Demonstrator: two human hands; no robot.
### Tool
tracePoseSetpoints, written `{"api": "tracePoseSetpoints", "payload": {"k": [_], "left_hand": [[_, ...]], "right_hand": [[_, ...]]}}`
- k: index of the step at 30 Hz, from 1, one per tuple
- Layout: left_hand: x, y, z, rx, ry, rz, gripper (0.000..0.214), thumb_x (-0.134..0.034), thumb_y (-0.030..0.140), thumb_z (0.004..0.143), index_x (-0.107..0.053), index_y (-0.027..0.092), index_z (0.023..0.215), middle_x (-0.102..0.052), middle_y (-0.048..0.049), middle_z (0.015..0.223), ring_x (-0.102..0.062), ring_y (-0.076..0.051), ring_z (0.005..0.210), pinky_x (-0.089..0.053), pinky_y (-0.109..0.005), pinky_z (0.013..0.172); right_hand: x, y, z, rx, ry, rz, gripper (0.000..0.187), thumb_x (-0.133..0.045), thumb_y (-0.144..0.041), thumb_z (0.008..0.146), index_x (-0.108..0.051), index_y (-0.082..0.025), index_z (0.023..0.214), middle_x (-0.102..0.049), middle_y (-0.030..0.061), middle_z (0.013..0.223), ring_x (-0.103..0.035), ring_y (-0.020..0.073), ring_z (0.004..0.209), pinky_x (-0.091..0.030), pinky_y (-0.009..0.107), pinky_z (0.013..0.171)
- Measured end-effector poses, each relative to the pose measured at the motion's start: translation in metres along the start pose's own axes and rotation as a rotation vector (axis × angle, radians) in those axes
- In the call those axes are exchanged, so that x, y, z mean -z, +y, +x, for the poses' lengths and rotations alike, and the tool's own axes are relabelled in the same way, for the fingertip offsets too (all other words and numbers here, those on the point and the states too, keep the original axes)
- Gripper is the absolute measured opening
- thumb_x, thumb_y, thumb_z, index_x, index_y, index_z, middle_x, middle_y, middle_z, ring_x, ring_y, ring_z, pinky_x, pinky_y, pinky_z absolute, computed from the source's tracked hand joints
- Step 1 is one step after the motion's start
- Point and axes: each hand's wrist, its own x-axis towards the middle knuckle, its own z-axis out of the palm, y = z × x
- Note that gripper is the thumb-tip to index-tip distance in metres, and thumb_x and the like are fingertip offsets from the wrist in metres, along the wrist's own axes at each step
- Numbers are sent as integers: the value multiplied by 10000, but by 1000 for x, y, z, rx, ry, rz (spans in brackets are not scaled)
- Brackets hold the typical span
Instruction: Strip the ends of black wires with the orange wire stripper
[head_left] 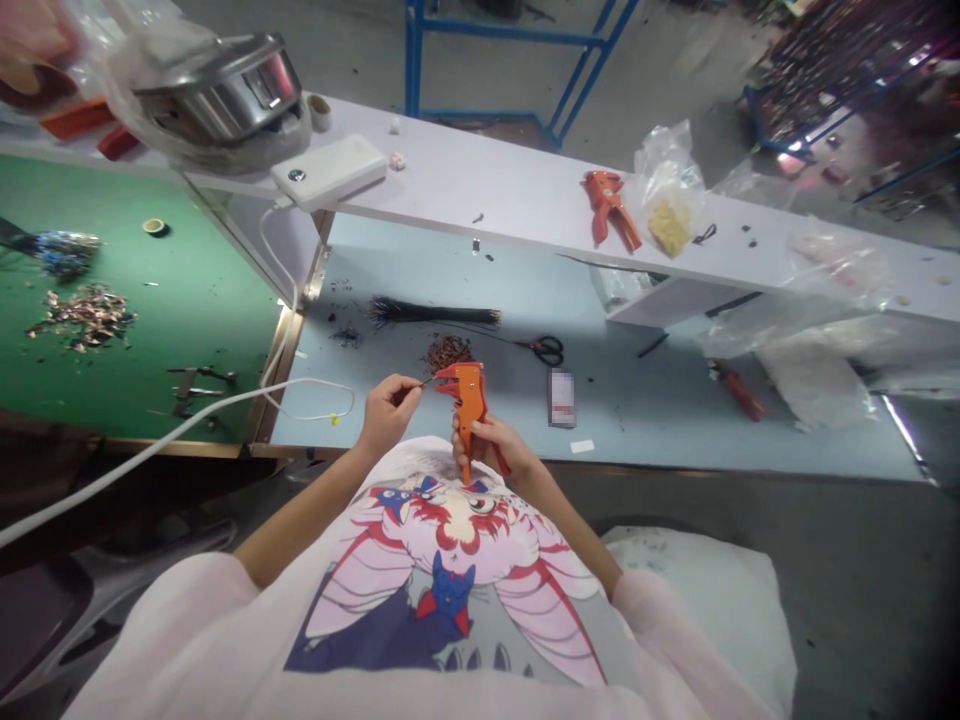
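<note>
L hand: thumb & fingers narrow, pinching thin dark wire. R hand: wrapped round handles of orange/red wire stripper, head pointing away from body, in front of printed shirt. Wire tip at stripper's red jaws; in or just against, can't tell.

Just past stripper head: heap of copper-brown scraps on blue bench. Behind heap: bundle of black wires, lying crosswise. L of bundle: small dark bits. R of heap: scissors, dark handles, blades twd L. Nearer body: phone, screen blurred; white label near front edge. Farther R: red-handled tool, type unclear, beside clear plastic.

Far L: green bench w/ scrap pile & tape roll.

Raised shelf at back, L to R: steel pot in plastic; white power bank w/ cable; 2nd stripper; bag of yellow bits. Beyond: blue metal frame.
</note>
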Motion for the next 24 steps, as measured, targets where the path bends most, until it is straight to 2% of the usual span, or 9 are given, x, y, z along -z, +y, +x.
{"api": "tracePoseSetpoints", "payload": {"k": [10,17,24], "left_hand": [[2,9,-2,-94,-27,63,115,-553,221,804,-654,165,797,-569,-1,692,-482,-89,605,-380,-209,563],[5,10,-5,-184,-48,113,116,-546,214,815,-652,168,815,-567,-3,690,-463,-91,593,-372,-215,562],[10,13,-4,-321,-68,279,135,-517,196,815,-651,177,816,-559,0,654,-446,-102,579,-364,-231,582]], "right_hand": [[-12,-5,-5,22,-79,-18,312,-625,-376,775,-502,-150,952,-596,13,690,-593,148,575,-521,301,545],[-13,-5,-6,21,-69,-48,335,-627,-396,771,-494,-153,960,-596,16,686,-591,153,572,-521,313,541],[-16,-5,-8,9,-44,-95,360,-655,-393,748,-508,-147,966,-612,26,708,-602,164,591,-515,308,542]]}}
